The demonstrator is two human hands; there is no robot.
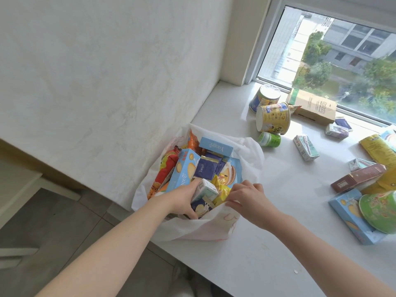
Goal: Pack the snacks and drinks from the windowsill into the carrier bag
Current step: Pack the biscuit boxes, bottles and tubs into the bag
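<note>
A white carrier bag stands open at the left end of the windowsill, filled with several snack boxes and packets. My left hand grips a small drink carton inside the bag's mouth. My right hand pinches the bag's near rim. On the sill to the right lie two yellow noodle cups, a green bottle, a drink carton, a brown box, a blue biscuit box and a green bowl.
A brown paper bag lies against the window frame, with small cartons beside it and yellow packets at the far right. The wall rises left of the bag. The sill's front edge drops to a grey tiled floor.
</note>
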